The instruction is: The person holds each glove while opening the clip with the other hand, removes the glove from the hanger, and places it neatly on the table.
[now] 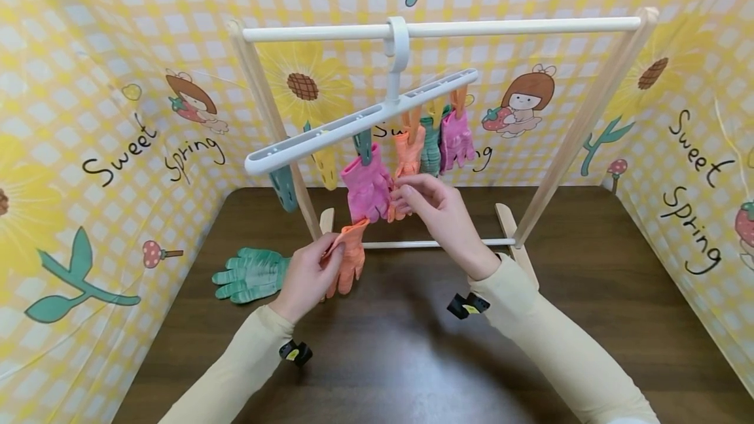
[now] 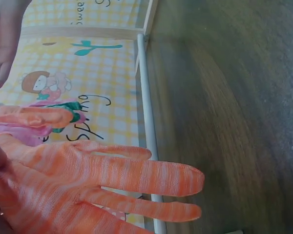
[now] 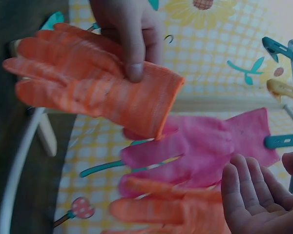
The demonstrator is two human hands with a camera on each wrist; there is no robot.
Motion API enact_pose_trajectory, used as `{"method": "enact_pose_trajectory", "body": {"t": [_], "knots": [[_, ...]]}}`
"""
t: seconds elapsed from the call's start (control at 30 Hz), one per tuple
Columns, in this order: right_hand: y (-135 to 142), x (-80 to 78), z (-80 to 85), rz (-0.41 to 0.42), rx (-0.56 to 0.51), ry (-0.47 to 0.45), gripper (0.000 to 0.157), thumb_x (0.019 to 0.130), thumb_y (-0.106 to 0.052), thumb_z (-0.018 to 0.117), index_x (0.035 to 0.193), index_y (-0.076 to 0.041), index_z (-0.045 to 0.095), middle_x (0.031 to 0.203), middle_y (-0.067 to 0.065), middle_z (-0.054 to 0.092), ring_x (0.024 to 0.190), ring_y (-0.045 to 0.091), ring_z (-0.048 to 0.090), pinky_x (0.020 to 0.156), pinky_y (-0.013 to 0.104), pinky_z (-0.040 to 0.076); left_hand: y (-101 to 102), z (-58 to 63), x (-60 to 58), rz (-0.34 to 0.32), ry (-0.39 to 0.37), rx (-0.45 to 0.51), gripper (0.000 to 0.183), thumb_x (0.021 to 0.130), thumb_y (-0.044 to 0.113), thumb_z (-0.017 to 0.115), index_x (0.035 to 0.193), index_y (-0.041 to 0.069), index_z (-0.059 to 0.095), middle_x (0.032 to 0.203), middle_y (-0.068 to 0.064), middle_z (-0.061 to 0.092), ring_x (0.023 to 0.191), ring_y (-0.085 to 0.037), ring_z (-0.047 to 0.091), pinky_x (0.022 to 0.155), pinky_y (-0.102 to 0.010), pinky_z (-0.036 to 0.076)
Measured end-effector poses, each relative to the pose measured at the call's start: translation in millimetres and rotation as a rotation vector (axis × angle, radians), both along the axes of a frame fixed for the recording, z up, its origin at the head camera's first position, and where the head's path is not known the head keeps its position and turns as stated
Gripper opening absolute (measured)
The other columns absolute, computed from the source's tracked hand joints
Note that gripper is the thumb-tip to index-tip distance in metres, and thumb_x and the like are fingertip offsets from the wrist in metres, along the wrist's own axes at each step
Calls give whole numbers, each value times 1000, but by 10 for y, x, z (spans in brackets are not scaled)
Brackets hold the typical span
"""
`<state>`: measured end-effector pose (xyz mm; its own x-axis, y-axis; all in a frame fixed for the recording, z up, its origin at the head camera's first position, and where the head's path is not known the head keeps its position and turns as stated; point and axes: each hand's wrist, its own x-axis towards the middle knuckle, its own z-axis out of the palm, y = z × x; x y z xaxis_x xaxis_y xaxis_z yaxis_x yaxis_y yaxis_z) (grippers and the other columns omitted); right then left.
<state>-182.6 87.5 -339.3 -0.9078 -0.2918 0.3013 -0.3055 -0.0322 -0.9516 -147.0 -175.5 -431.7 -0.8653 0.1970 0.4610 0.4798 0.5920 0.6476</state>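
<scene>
My left hand (image 1: 306,277) pinches an orange striped glove (image 1: 351,255) near its cuff, and its fingers dangle over the table. In the right wrist view, the thumb presses on that glove (image 3: 102,92). My right hand (image 1: 438,214) is raised beside a hanging pink glove (image 1: 366,192) and a hanging orange glove (image 1: 408,156). Its fingers (image 3: 256,183) are loosely bent with nothing between them. A teal clothespin (image 1: 364,147) clips the pink glove to the grey hanger (image 1: 330,139). Farther along hang a green glove (image 1: 431,149) and another pink glove (image 1: 457,139).
A green glove (image 1: 252,275) lies on the dark wooden table (image 1: 377,358) at left. Two clothespins hang without gloves, one blue-green (image 1: 283,188), one yellow (image 1: 325,167). The hanger hooks over the white top bar (image 1: 518,27) of a wooden rack. Patterned cloth (image 1: 695,51) surrounds the table.
</scene>
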Motion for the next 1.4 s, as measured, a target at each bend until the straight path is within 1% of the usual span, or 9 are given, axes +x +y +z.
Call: {"method": "enact_pose_trajectory", "body": {"t": [0.2,0.37,0.47,0.63,0.77,0.97,1.13,1.27,1.4], "knots": [[185,-10,-190,-3,13,-38,32,109,-13,54,130,11,61,118,31,67,101,26,71,91,36,59,15,-29,-95,49,69,-103,11,101,10,68,110,7,72,73,0,59,61,-14,51,56,-31,48],[352,-4,-310,-34,50,-42,34,111,-16,51,129,10,61,115,25,70,100,27,73,89,38,60,51,-58,-162,94,155,-233,12,100,12,68,111,8,71,90,-6,71,73,-24,66,68,-44,59],[452,11,-376,-58,74,-57,32,111,-18,52,128,8,63,113,21,72,100,26,73,90,39,60,107,-90,-197,100,187,-300,10,100,13,69,109,9,70,90,-6,71,79,-28,69,70,-47,59],[587,22,-507,-86,98,-86,33,111,-18,51,126,9,63,111,19,72,95,16,73,90,41,59,252,-155,-224,97,244,-374,8,99,14,70,106,10,70,85,-6,71,77,-30,65,63,-47,55],[669,27,-604,-113,114,-105,33,111,-16,50,125,12,62,109,20,72,93,11,73,88,37,60,398,-239,-190,69,287,-445,15,95,10,71,110,7,72,92,-9,74,81,-30,66,67,-46,56],[756,42,-700,-131,141,-133,34,111,-17,50,126,12,61,111,22,71,94,10,72,87,34,60,620,-435,-83,5,277,-518,18,93,10,73,111,8,73,98,-8,74,87,-28,69,71,-44,58],[802,54,-762,-131,153,-131,35,112,-16,48,125,14,61,111,24,71,96,16,73,86,31,60,760,-606,-16,-20,248,-568,10,94,11,74,103,10,70,88,-4,70,77,-25,66,60,-40,56],[828,56,-827,-134,162,-139,35,112,-17,47,125,13,61,111,24,71,99,22,73,86,32,60,831,-668,29,-55,208,-591,8,96,13,73,102,10,70,87,-4,68,76,-24,67,56,-38,56],[852,71,-882,-135,172,-149,36,112,-17,47,125,13,61,111,24,71,97,17,73,89,39,60,858,-702,72,-88,164,-605,7,98,18,72,102,12,70,89,-3,67,81,-22,67,60,-38,57]]}}
